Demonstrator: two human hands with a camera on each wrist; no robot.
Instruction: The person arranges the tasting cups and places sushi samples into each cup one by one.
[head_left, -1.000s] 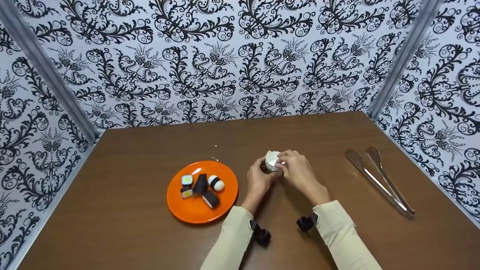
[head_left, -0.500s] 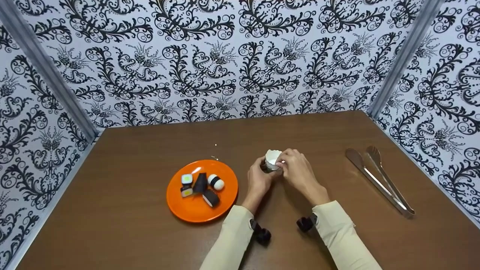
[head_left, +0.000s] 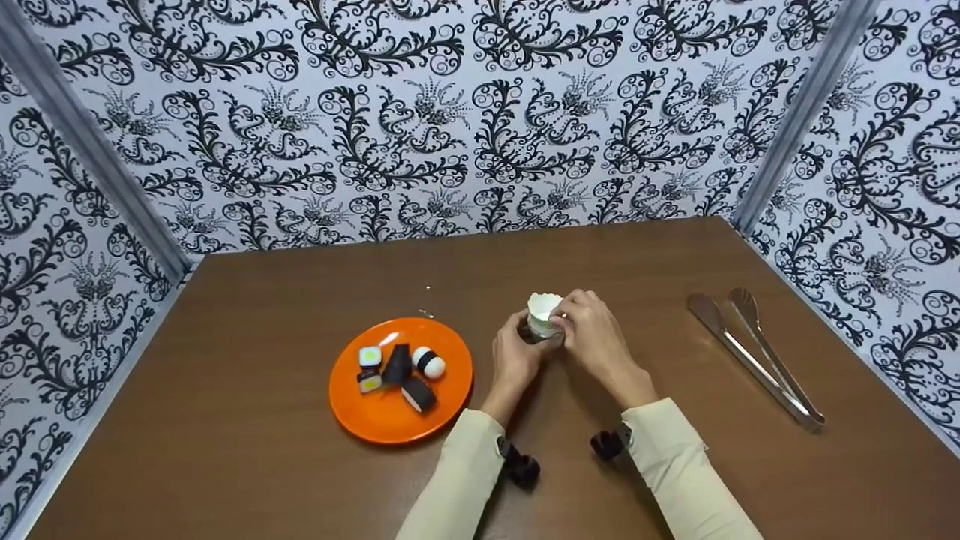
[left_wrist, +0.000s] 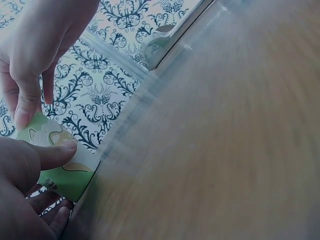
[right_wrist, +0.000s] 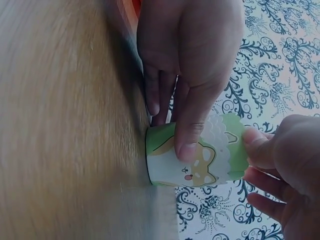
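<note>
My left hand (head_left: pixel 517 356) grips a green and white paper baking cup (right_wrist: pixel 170 157) with a cartoon dog, its thumb lying across the printed side. The cup stands upright on the table. Two scalloped edges show in the right wrist view, a white one and, above it, the green rim of a second paper cup (right_wrist: pixel 235 145) nested inside. My right hand (head_left: pixel 600 341) pinches that upper rim between thumb and fingers, also visible in the left wrist view above the cup (left_wrist: pixel 65 185). How far the inner cup reaches down is hidden.
To the left, an orange plate (head_left: pixel 375 424) carries several sushi pieces (head_left: pixel 397 365). Metal tongs (head_left: pixel 757 360) lie at the right of the brown table (head_left: pixel 225 450). A few small white specks (head_left: pixel 426 313) lie behind the plate. Patterned walls (head_left: pixel 450 150) enclose the back and sides.
My right hand and the cup's upper rim have risen very slightly. My left hand keeps its hold. The head view has shifted a little; plate and tongs stay put.
</note>
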